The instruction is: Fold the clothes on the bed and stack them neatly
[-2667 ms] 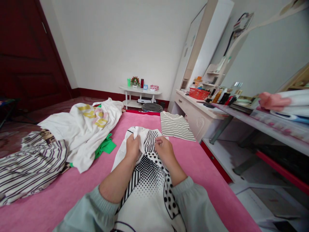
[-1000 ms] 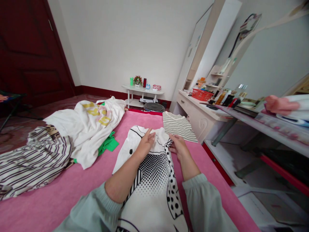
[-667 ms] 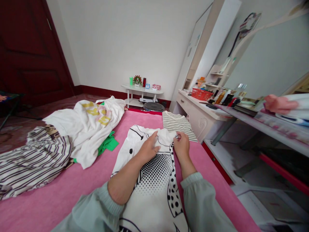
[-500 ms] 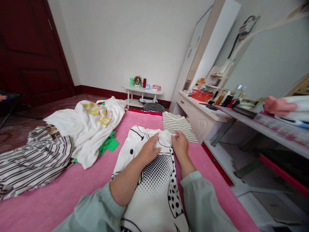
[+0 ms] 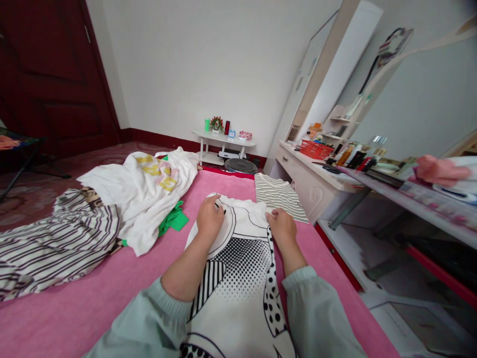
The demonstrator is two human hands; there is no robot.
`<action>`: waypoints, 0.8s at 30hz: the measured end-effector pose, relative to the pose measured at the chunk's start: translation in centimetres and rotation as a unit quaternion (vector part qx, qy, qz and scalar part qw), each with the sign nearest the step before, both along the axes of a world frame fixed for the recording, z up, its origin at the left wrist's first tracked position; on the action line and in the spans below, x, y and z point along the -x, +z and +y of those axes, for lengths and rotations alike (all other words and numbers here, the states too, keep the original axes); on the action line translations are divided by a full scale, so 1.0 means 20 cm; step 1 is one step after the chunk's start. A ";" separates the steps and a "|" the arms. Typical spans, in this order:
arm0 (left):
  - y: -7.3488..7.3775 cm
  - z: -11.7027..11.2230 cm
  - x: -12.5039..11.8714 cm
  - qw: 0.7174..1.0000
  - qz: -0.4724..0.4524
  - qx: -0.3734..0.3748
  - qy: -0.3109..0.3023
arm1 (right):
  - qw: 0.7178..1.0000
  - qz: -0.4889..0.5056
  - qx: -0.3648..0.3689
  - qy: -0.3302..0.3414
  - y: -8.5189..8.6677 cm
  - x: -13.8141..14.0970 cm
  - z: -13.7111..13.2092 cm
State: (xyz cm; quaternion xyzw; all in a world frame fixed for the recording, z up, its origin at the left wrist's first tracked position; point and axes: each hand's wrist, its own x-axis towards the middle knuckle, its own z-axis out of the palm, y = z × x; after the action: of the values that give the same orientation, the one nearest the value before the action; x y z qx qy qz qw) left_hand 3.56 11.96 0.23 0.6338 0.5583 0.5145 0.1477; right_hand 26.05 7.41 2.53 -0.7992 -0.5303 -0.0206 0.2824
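A white shirt with a black print of dots, stripes and curved lines (image 5: 246, 278) lies spread lengthwise in front of me on the pink bed cover (image 5: 149, 298). At its far left corner, my left hand (image 5: 210, 217) is closed, with fingertips pinching the cloth edge. My right hand (image 5: 282, 227) grips the far right corner between thumb and curled fingers. Just beyond that hand lies a flat, folded striped shirt (image 5: 279, 196). My left forearm covers part of the printed shirt's left side.
On the left are heaped a white top with yellow print (image 5: 137, 199), a green garment (image 5: 175, 219) and a striped garment (image 5: 74, 238). A dresser (image 5: 313, 184) with a red basket (image 5: 316, 149) and bottles stands right. A low white table (image 5: 223, 139) is by the wall.
My left hand has moved left from the middle of the printed shirt to its far left corner, and its fingers have closed on the cloth. My right hand stays at the right corner.
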 end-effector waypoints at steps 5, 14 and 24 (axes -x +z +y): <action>-0.01 0.00 0.02 0.998 0.019 0.044 0.046 | 0.996 0.082 0.015 0.023 -0.09 -0.04 0.03; -0.01 0.02 0.04 0.992 -0.001 0.095 0.077 | 0.744 0.644 -0.171 0.055 -0.01 0.00 0.11; -0.01 0.02 0.06 0.990 -0.017 0.106 0.089 | 0.737 0.646 -0.171 0.101 -0.06 0.02 0.19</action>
State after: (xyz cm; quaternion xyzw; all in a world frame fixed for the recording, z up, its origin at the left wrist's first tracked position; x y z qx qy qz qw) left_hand 2.44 12.41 0.06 0.5536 0.6613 0.4740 0.1776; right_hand 25.70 11.13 1.25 -0.5006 -0.2853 0.4388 0.6896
